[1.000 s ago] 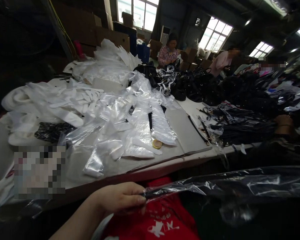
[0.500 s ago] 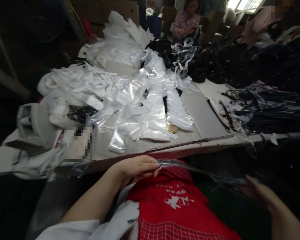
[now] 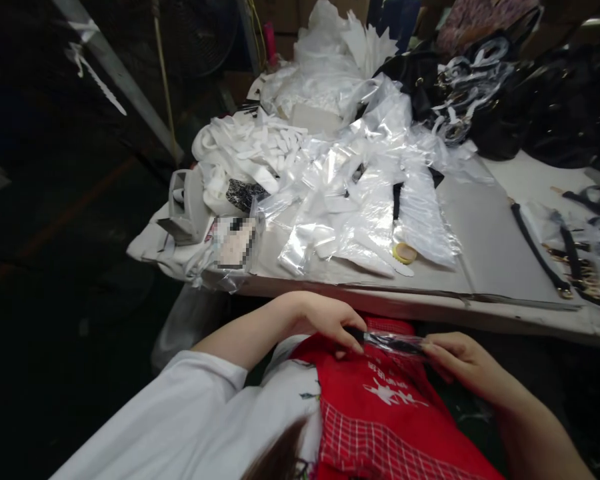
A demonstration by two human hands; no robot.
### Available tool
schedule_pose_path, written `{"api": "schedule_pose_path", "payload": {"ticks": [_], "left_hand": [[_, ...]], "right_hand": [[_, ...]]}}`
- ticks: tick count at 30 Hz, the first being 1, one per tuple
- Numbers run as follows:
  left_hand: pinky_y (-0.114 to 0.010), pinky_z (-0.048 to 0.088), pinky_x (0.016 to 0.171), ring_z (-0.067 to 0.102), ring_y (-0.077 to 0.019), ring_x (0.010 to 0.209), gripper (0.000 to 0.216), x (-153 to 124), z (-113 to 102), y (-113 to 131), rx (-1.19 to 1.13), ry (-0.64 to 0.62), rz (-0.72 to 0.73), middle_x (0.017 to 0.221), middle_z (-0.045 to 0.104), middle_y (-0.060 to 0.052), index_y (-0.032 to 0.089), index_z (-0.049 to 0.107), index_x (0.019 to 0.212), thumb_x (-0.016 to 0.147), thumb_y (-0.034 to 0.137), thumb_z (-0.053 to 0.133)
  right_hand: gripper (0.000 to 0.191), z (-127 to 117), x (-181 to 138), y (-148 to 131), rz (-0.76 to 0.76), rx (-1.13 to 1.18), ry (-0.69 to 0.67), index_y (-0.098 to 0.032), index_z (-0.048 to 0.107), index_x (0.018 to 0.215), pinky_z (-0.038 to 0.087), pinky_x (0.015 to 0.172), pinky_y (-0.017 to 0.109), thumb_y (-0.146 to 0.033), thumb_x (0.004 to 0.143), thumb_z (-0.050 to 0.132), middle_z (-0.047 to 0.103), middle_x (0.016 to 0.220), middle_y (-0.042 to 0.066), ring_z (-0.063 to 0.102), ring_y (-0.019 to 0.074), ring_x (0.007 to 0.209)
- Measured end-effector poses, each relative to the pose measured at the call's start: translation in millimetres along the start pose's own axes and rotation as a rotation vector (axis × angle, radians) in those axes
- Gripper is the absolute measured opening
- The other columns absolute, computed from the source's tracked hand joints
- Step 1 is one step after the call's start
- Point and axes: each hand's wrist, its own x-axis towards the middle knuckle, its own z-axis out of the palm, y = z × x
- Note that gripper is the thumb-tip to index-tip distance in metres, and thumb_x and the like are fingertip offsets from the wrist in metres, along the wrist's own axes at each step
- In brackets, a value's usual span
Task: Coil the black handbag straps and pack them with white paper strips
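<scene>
A black strap (image 3: 393, 343) in clear plastic film stretches between my hands in front of the red apron (image 3: 347, 363). My left hand (image 3: 333, 321) pinches its left end, where bare black shows by the fingertips. At the other end, my right hand (image 3: 457, 360) has thumb and fingers closed on the plastic-covered part. The strap lies roughly level, just off the table's front edge. How far it runs inside each hand is hidden.
On the table (image 3: 420, 303) lie clear plastic bags (image 3: 330, 193), white strips (image 3: 260, 143), a yellow tape roll (image 3: 404, 253) and a grey tape dispenser (image 3: 185, 207). Black straps (image 3: 540, 250) lie at the right, with black bags (image 3: 555, 113) behind them.
My right hand has come in leftward, closer to my left hand. The long stretched plastic is now a short span with black strap showing inside. The view has swung left.
</scene>
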Motion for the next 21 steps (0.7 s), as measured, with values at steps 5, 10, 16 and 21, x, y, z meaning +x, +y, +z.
{"api": "schedule_pose_path", "payload": {"ticks": [5,10,16,21], "left_hand": [[-0.02,0.04,0.051,0.047,-0.0085,0.051,0.034,-24,-4,-10,-0.096,0.057,-0.072,0.06,0.049,0.004,0.016,0.055,0.089,0.089,0.05,0.055],[-0.02,0.027,0.043,0.036,-0.007,0.048,0.04,-10,2,-14,-0.166,0.105,-0.031,0.058,0.043,0.005,0.015,0.06,0.092,0.086,0.054,0.057],[-0.023,0.031,0.043,0.038,-0.0083,0.044,0.051,0,-1,-19,-0.32,0.127,-0.026,0.056,0.047,0.003,0.013,0.062,0.087,0.088,0.062,0.047],[-0.023,0.026,0.042,0.037,-0.0086,0.042,0.049,1,-2,-24,-0.466,0.195,-0.059,0.055,0.049,0.001,0.013,0.066,0.089,0.092,0.055,0.042]], "right_hand": [[0.053,-20,-5,13,0.172,-0.037,-0.063,-0.015,0.062,0.071,0.038,0.054,0.024,-0.061,0.091,0.042,0.059,0.065,0.003,0.047,0.0127,0.056],[0.049,-7,8,7,0.127,-0.017,-0.067,-0.016,0.065,0.076,0.042,0.062,0.026,-0.056,0.093,0.042,0.062,0.07,0.004,0.051,0.0158,0.063],[0.049,-4,13,4,0.161,0.036,-0.053,-0.017,0.065,0.075,0.04,0.054,0.024,-0.058,0.091,0.045,0.062,0.067,0.003,0.05,0.0137,0.056],[0.052,-9,11,8,0.21,0.002,-0.04,-0.017,0.067,0.079,0.039,0.049,0.021,-0.061,0.091,0.043,0.065,0.067,0.004,0.05,0.0121,0.053]]}}
